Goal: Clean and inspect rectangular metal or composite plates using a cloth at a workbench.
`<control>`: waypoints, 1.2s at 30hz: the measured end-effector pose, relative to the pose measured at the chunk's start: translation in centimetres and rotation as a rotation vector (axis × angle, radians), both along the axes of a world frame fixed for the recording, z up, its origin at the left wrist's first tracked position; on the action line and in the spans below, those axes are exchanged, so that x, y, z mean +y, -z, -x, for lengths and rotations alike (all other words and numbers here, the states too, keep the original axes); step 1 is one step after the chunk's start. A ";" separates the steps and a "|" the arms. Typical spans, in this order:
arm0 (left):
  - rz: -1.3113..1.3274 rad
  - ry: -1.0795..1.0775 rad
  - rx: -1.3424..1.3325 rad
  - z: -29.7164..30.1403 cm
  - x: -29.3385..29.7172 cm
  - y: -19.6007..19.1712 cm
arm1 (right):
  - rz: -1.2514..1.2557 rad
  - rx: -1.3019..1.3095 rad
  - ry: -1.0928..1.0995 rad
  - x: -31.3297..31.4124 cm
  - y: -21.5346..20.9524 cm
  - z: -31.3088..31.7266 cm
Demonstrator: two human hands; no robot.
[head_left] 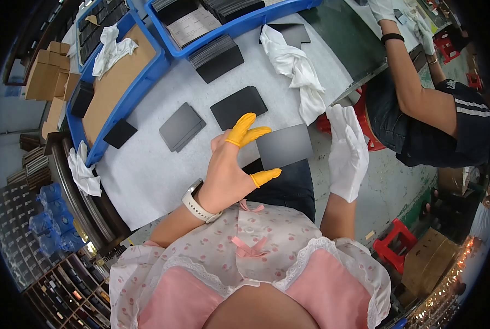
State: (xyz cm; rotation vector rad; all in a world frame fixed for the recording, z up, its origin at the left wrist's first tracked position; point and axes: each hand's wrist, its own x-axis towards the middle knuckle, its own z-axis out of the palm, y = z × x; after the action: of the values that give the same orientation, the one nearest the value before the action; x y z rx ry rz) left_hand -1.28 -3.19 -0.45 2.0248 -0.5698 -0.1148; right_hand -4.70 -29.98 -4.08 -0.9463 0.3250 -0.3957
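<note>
My left hand [220, 172] wears yellow finger cots on the thumb and two fingers and a pale watch at the wrist. Between thumb and fingers it grips a thin dark grey rectangular plate [286, 147] by its edges. My right hand [348, 156], in a white glove, is stretched out flat beside the plate's right edge, apart from it and holding nothing. Just beyond my left hand lies a low stack of black plates [239, 106]. Left of it is a stack of grey plates [180, 127]. A taller row of black plates [217, 57] sits farther back.
White paper [146, 181] covers the table. Blue trays [239, 23] with plates stand at the back and left, one lined with cardboard [121, 77]. A white cloth [299, 74] hangs near the right edge. A co-worker's arm [412, 90] and red stools [394, 245] are at the right.
</note>
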 end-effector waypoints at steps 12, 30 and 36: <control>-0.030 0.094 0.177 0.0 -0.6 1.3 | 0.488 0.445 0.032 3.6 0.5 -2.1; -0.028 0.018 0.054 -0.1 0.2 1.3 | 0.539 0.560 0.022 2.8 -0.9 0.3; -0.014 -0.003 0.047 -0.2 0.5 1.5 | 0.585 0.501 0.034 3.4 -0.7 0.6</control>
State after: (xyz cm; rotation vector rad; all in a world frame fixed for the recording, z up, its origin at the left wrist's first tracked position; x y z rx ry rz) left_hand -1.04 -2.68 -1.92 2.0312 -0.5378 -0.1645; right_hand -5.33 -26.54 -3.42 -1.6195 0.7036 -0.2816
